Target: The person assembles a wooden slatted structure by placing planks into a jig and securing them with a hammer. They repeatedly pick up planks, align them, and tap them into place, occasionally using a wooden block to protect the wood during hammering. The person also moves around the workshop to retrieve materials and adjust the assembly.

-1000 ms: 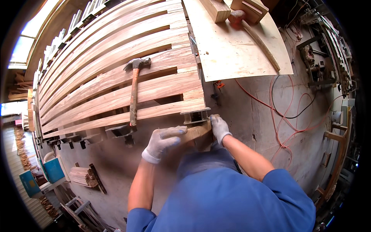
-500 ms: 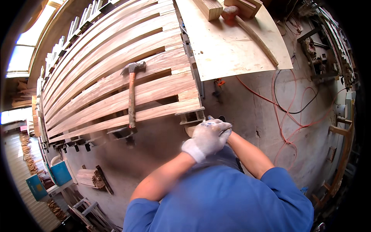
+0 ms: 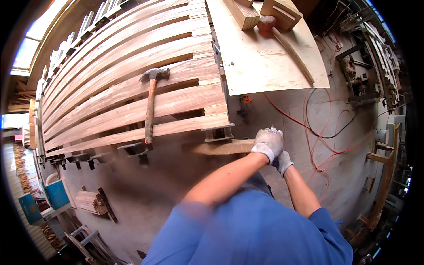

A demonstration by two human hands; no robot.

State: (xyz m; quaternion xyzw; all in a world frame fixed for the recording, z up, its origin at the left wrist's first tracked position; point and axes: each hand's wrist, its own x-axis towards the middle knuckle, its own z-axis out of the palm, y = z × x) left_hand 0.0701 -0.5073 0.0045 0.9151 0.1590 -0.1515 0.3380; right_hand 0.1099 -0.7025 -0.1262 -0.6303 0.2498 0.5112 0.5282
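Observation:
My left hand [image 3: 268, 142], in a white work glove, is closed around the right end of a tan wooden piece [image 3: 223, 147]. That piece lies roughly level just below the end of a metal beam, and its left end is blurred. Close under the left hand is my right hand [image 3: 284, 162], gloved too; its fingers are mostly hidden. Left of both hands, a row of long wooden slats [image 3: 172, 95] with gaps between them rests on metal supports. A claw hammer [image 3: 150, 106] lies across the nearest slats, its head away from me.
A pale plywood sheet [image 3: 251, 66] at the back right carries wooden blocks [image 3: 243, 15] and a mallet [image 3: 291, 53] with a long handle. Red and black hoses [image 3: 311, 141] loop over the concrete floor. Short timber pieces [image 3: 92, 202] are stacked at lower left.
Both hands have moved right, away from the beam's end. The wooden piece, mostly covered before, now shows at length. Hammer and slats stay in place.

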